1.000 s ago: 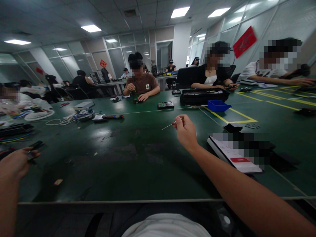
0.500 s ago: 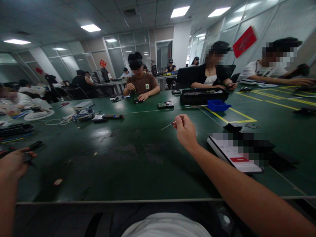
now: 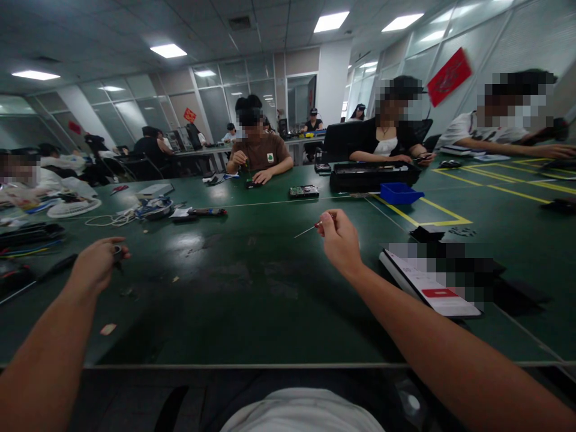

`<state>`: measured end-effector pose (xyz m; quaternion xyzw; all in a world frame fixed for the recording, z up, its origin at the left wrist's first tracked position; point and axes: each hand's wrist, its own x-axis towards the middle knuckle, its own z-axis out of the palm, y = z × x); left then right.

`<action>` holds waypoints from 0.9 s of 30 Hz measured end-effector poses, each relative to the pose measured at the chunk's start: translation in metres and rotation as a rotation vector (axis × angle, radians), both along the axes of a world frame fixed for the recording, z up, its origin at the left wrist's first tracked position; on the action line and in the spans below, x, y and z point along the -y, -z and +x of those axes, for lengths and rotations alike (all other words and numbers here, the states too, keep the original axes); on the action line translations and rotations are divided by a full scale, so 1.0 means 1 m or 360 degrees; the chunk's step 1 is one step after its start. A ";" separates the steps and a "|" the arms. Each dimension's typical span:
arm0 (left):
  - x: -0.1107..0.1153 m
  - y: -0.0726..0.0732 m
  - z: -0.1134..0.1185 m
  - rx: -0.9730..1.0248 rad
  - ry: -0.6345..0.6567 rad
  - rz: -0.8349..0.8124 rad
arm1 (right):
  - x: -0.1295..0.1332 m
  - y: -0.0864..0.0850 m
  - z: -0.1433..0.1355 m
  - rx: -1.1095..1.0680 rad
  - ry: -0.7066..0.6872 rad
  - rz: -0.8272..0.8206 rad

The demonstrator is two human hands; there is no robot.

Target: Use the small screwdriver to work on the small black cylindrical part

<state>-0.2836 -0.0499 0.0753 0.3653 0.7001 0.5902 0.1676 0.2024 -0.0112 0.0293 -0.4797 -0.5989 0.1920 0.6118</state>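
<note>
My right hand [image 3: 341,240] is closed above the middle of the green table, gripping a slim screwdriver [image 3: 306,231]. Its thin metal shaft points left and a bit of red shows at the fingers; most of its handle is hidden. On the left, my left hand [image 3: 95,264] pinches a small dark ring-shaped part [image 3: 117,254] between thumb and fingers, above the table. A long-shafted screwdriver with a dark handle [image 3: 58,267] lies just left of that hand.
A phone [image 3: 432,291] and dark pieces lie to the right. Farther back are a blue bin [image 3: 399,193], a long black case [image 3: 373,178], a hard drive [image 3: 303,191] and a cable bundle [image 3: 153,208]. Co-workers sit across the table [image 3: 234,324].
My left hand has moved right and up from the left edge, carrying the small dark part away from the long screwdriver. My right hand stays nearly still with its tool.
</note>
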 end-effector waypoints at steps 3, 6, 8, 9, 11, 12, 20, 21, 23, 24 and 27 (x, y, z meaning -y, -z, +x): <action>-0.019 -0.002 0.042 0.0198 0.0218 -0.0012 | 0.000 0.000 0.000 -0.0033 -0.0014 -0.0001; -0.034 -0.002 0.093 0.0267 0.0541 0.0061 | 0.000 -0.001 -0.001 -0.0044 -0.0023 -0.0021; -0.042 -0.002 0.128 0.0303 0.0694 0.0040 | 0.000 -0.001 -0.001 -0.0047 -0.0022 -0.0045; -0.045 -0.002 0.146 0.0293 0.0763 0.0022 | 0.000 -0.001 -0.001 -0.0046 -0.0020 -0.0059; -0.049 0.000 0.181 0.0220 0.0925 -0.0051 | 0.000 -0.001 -0.001 -0.0049 -0.0018 -0.0080; -0.050 0.001 0.198 0.0146 0.1016 -0.0076 | 0.000 -0.001 -0.001 -0.0052 -0.0019 -0.0085; -0.051 0.039 0.291 -0.0448 0.1502 -0.0300 | -0.002 0.001 0.000 -0.0077 0.0034 -0.0033; -0.050 0.045 0.295 -0.0504 0.1543 -0.0321 | -0.001 0.000 -0.001 -0.0062 0.0035 -0.0044; -0.048 0.057 0.298 -0.0639 0.1624 -0.0324 | 0.000 -0.001 -0.001 -0.0019 0.0032 -0.0067; -0.048 0.062 0.297 -0.0705 0.1648 -0.0308 | 0.001 -0.002 -0.001 0.0003 0.0031 -0.0073; -0.048 0.074 0.288 -0.0827 0.1606 -0.0193 | 0.003 -0.003 -0.002 0.0010 -0.0002 -0.0064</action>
